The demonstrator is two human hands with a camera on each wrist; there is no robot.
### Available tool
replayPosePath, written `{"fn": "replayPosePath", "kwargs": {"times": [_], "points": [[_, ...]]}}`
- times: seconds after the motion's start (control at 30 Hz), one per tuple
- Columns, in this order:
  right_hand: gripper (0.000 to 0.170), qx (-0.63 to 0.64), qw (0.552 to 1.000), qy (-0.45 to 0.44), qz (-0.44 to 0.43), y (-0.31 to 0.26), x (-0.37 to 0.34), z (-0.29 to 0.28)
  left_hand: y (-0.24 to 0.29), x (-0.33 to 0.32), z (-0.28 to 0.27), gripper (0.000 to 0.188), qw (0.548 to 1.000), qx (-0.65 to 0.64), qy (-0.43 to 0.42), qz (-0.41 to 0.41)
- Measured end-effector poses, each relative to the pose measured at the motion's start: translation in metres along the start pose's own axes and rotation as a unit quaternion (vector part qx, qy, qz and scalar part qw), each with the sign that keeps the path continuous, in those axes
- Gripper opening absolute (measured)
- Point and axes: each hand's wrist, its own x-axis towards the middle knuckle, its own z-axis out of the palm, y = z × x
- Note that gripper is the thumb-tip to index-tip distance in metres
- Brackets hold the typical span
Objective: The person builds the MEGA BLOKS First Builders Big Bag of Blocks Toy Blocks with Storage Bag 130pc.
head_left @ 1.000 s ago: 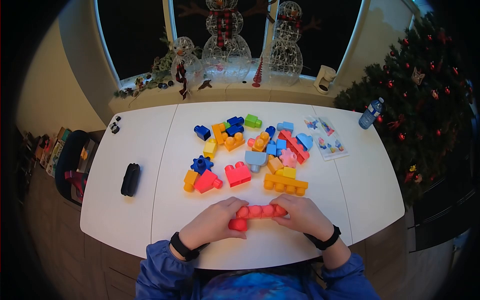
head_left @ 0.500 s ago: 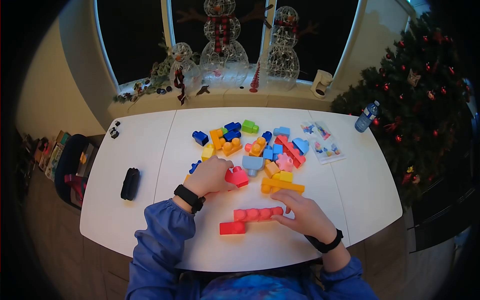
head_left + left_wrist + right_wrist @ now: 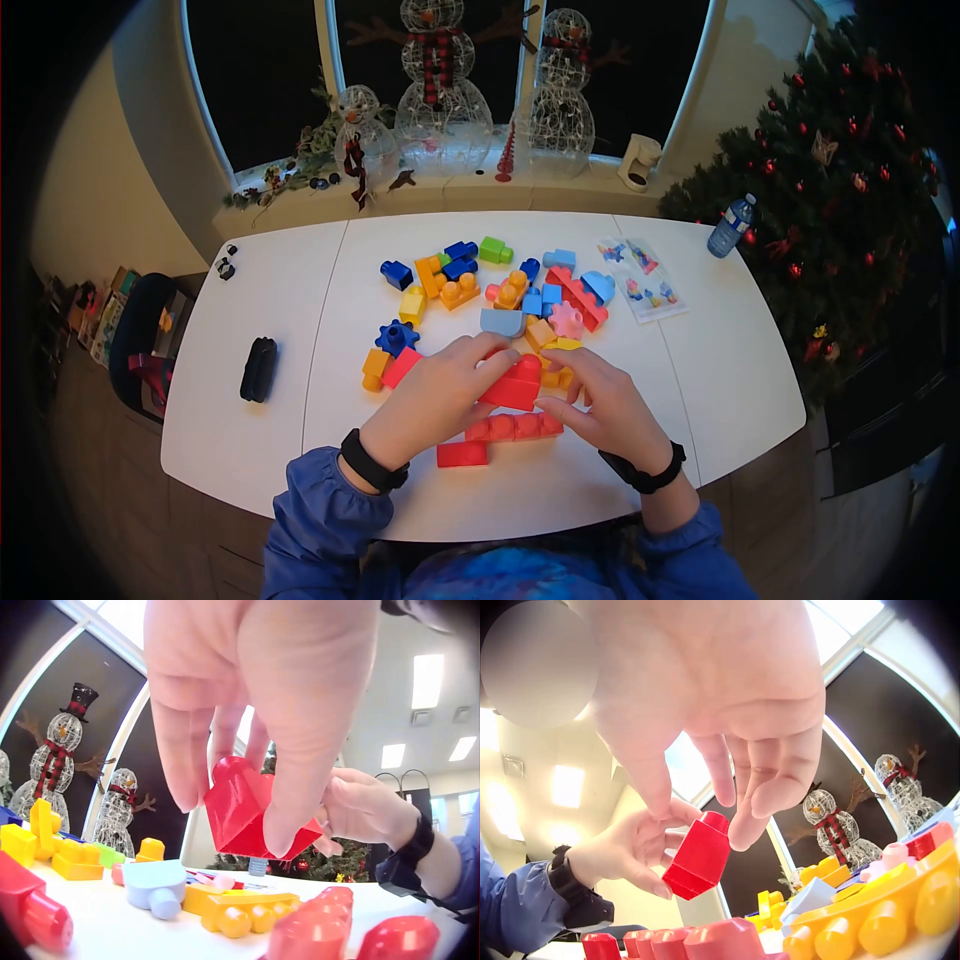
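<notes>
In the head view my left hand (image 3: 435, 395) pinches a red building block (image 3: 515, 388) between thumb and fingers, held up over the table. In the left wrist view the hollow underside of this red block (image 3: 244, 814) is tilted toward the camera. My right hand (image 3: 608, 405) is just to its right, fingers loosely bent and spread, fingertips close beside the block's side. Below the hands a long red block (image 3: 515, 427) with a row of studs lies on the white table. A smaller red block (image 3: 462, 454) lies at its left front.
Several coloured blocks spread beyond the hands, among them a dark blue gear-shaped block (image 3: 397, 337), a pink one (image 3: 566, 321) and a light blue one (image 3: 503, 322). A black case (image 3: 258, 369) lies left, a picture sheet (image 3: 645, 282) and a water bottle (image 3: 731, 226) at the back right.
Both hands let go of the long red block. My left hand reached forward, took the red block from the table and brought it back toward the right hand, which moved forward slightly.
</notes>
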Motion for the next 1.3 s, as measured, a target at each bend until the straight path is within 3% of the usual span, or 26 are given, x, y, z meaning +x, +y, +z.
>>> {"fn": "replayPosePath", "kwargs": {"times": [0.2,0.3,0.5,0.6,0.7,1.1,1.3], "points": [[0.032,0.051,0.994,-0.057,0.08,-0.008,0.009,-0.002,0.011,-0.011,0.01,0.066,0.999,0.026,0.008,0.041],[0.03,0.064,0.992,-0.072,0.075,-0.014,0.004,-0.007,0.018,-0.021,0.003,0.071,0.998,-0.035,0.047,0.008],[0.031,0.056,0.984,-0.164,0.038,-0.005,-0.024,-0.009,0.013,-0.055,-0.002,0.085,0.988,-0.105,-0.057,-0.099],[0.032,-0.039,0.978,-0.205,0.024,-0.001,-0.033,0.003,0.006,-0.061,0.013,0.085,0.985,-0.104,-0.092,-0.101],[0.032,-0.096,0.973,-0.21,0.003,0.003,-0.039,0.018,0.004,-0.061,0.021,0.083,0.983,-0.106,-0.107,-0.106],[0.033,-0.111,0.984,-0.138,-0.017,0.007,-0.044,0.038,0.006,-0.059,0.035,0.062,0.988,-0.101,-0.075,-0.092],[0.038,-0.095,0.984,-0.153,-0.006,0.004,-0.043,0.032,0.01,-0.056,0.029,0.066,0.986,-0.109,-0.063,-0.11]]}}
